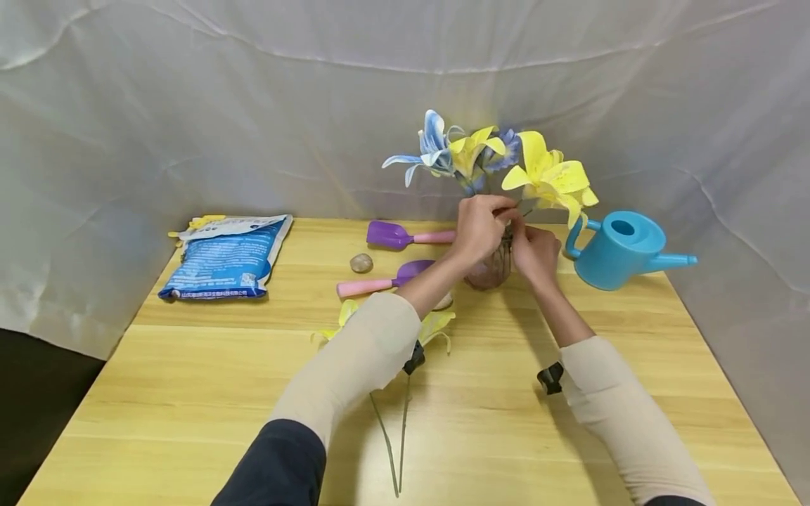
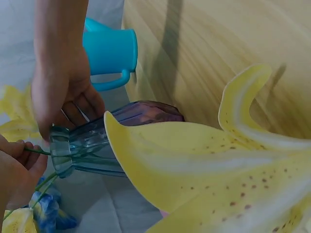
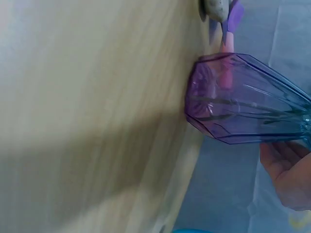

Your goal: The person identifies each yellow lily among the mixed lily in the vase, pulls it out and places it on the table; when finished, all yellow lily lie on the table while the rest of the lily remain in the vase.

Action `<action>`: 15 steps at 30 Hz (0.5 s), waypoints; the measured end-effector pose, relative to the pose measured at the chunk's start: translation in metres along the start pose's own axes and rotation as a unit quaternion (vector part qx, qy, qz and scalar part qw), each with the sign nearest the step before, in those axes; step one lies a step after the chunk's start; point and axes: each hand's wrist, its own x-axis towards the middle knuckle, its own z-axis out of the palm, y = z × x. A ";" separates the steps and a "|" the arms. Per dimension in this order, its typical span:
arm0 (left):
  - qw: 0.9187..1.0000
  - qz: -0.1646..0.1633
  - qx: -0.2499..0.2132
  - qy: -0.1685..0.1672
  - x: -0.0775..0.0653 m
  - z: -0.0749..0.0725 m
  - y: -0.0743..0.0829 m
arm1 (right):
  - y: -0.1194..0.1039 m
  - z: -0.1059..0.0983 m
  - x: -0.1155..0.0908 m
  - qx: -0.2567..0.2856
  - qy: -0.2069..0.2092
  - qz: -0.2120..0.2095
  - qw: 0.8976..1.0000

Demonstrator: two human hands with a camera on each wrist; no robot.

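Nearest, the table [image 1: 481, 436] is offering open room; loose yellow flowers [image 1: 438, 323] are lying there, seemingly remaining; beyond, the left hand [image 1: 479, 228] is pinching a stem [image 2: 43, 152] at the mouth of the vase [image 1: 487, 273], which is already holding others near the far edge; the right hand [image 1: 536, 249] is touching its neck, grip unclear; the watering can [image 1: 623, 249] is limiting the right; cloth [image 1: 285, 140] is hanging behind.

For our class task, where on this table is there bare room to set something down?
Bare tabletop lies left of the left sleeve, nearer than the blue packet, and right of the right sleeve, nearer than the watering can. It's crowded around the vase and purple trowels.
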 end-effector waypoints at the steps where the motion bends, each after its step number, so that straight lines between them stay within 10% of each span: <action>1: 1.000 0.000 -0.002 0.001 0.000 0.000 0.000 | 0.002 0.000 0.003 -0.006 0.001 0.000 1.000; 8: 0.999 0.029 -0.009 0.030 0.001 -0.001 0.004 | 0.049 0.017 0.026 -0.051 0.022 -0.051 0.997; 15: 0.995 0.050 -0.045 0.077 0.003 -0.005 0.006 | -0.009 -0.008 -0.003 -0.023 0.004 -0.086 0.996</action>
